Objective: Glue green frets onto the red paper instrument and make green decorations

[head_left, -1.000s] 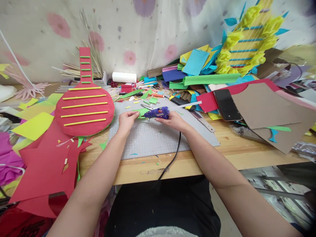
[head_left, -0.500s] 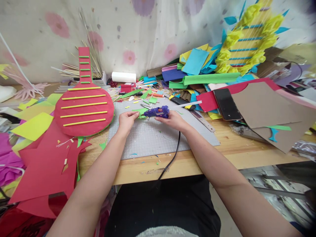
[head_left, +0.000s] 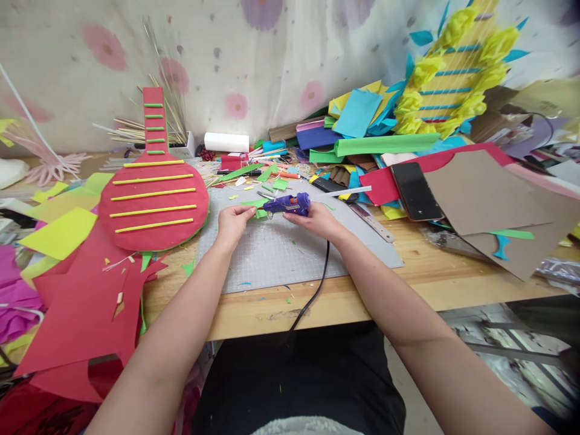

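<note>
My right hand [head_left: 317, 220] is wrapped round a purple hot glue gun [head_left: 290, 205], which lies sideways with its nozzle toward the left. A whitish glue stick [head_left: 342, 192] sticks out of its back, and a black cord runs down over the table edge. My left hand [head_left: 233, 225] is closed in a pinch, its fingertips at a small piece of green paper [head_left: 260, 204] right by the nozzle. The fingers partly hide that piece. Beneath both hands lies a grey cutting mat [head_left: 272, 260].
A red round-bodied paper instrument [head_left: 154, 205] with yellow and green strips stands left. Red sheets [head_left: 86, 308] overhang the table there. Behind the mat are paper scraps and pens. A metal ruler [head_left: 371, 222], a phone [head_left: 415, 192] and brown cardboard [head_left: 489, 193] lie right.
Both hands and the glue gun stay almost in the same place. The whole view shifts very slightly.
</note>
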`<state>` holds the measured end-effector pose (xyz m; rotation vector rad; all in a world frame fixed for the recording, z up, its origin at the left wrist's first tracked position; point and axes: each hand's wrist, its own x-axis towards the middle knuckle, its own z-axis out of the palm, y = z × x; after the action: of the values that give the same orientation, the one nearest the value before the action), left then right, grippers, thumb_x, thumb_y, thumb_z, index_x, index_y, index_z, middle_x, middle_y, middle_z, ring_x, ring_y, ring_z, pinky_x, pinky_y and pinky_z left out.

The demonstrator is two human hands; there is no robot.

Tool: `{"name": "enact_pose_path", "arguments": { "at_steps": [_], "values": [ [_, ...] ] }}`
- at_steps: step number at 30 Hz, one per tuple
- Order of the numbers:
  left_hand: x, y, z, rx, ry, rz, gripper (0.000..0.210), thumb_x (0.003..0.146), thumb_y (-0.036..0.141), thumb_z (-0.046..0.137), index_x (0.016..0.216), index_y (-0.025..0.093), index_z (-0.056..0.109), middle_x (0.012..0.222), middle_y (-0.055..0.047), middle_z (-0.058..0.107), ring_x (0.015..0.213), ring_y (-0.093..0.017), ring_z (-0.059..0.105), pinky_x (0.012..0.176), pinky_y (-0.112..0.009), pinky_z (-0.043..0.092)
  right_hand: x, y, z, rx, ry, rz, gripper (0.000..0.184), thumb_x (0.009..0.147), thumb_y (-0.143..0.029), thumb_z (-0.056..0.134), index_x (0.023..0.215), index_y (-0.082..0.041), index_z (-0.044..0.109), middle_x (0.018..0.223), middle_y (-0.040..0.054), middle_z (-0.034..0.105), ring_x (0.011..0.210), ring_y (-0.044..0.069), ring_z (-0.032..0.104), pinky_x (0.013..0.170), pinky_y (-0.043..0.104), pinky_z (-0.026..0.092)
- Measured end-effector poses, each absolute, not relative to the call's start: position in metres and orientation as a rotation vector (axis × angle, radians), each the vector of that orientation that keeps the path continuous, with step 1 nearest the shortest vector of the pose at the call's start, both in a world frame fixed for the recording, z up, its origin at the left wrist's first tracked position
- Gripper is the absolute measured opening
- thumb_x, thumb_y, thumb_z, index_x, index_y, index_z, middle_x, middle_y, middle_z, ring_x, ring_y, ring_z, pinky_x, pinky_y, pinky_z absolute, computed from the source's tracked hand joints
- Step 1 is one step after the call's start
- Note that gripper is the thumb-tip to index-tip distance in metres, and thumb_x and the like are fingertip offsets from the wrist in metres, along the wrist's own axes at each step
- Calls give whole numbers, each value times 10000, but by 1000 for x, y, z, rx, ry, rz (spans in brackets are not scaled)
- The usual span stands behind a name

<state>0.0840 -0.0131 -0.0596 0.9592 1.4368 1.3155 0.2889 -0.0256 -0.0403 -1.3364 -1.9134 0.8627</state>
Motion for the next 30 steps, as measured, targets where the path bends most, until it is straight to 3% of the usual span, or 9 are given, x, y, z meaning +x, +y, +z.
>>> {"name": "enact_pose_path", "arguments": {
  "at_steps": [7,30],
  "values": [
    [85,-14,-58,976,1446,1316,89,543,192,748,623,169,716,605,-18,666,594,-123,557,686,-264,413,288,-27,-38,-1334,-1916,865,360,745,-472,600,997,-227,674,897,5,690,820,172,612,718,271,458],
    [82,-14,-53,869,1372,1350,242,445,280,821,612,155,698,607,-13,657,603,-109,562,669,-257,451,291,-27,-39,-1352,-1972,866,336,750,-443,618,1008,-236,674,907,3,695,826,178,617,777,299,464]
  ]
}}
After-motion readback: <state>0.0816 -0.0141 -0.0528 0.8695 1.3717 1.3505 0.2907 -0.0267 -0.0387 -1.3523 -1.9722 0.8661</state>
